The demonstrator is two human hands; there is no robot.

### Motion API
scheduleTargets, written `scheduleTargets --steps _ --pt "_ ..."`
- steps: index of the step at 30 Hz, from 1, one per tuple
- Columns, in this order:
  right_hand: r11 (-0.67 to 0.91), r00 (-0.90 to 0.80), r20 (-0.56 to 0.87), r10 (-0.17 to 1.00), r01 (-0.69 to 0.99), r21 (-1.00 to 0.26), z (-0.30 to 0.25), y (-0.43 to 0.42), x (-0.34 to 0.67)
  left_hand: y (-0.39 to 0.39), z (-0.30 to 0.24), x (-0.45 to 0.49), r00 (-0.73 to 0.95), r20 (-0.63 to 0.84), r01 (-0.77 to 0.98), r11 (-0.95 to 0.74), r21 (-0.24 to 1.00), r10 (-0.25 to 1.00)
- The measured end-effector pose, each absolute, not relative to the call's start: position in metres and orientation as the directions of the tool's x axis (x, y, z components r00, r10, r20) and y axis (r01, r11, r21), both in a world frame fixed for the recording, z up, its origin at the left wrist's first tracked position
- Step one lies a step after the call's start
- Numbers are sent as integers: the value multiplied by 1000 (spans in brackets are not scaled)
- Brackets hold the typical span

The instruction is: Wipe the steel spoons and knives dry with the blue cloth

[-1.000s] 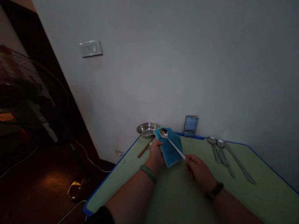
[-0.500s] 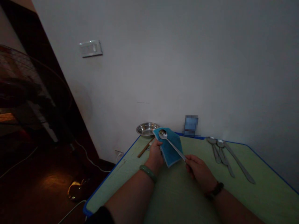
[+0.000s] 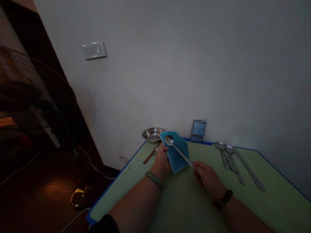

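Note:
A blue cloth with a pale edge is gripped by my left hand, whose thumb presses on its near side; the other fingers are hidden behind it. My right hand is closed round the handle end of a long metal spoon. The spoon's bowl lies against the upper left of the cloth, close to my left thumb. Just behind the cloth stands a shiny metal bowl, partly covered by it.
The green table has a blue edge and meets a grey wall. Several metal spoons lie at the right. A brown stick rests near the bowl. A pixelated blue object stands at the back. A fan is at the left.
Almost nothing differs. The cloth and the spoon's bowl have shifted very slightly in my hands; both hands keep their hold.

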State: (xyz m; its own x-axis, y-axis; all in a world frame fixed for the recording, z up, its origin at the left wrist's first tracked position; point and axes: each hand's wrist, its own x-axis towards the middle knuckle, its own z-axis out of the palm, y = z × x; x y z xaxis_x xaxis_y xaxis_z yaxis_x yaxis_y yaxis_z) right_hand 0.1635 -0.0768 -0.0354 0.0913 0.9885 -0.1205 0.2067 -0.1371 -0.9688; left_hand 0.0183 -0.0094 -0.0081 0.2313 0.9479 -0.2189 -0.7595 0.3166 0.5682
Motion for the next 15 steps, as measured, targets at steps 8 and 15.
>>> scheduleTargets --steps 8,15 --pt "-112 78 -97 992 220 -969 -39 -76 165 -7 -11 18 226 -230 -732 321 601 946" --pt "-101 72 -86 994 236 -967 -38 -76 164 -7 -10 18 256 -201 -735 325 595 946"
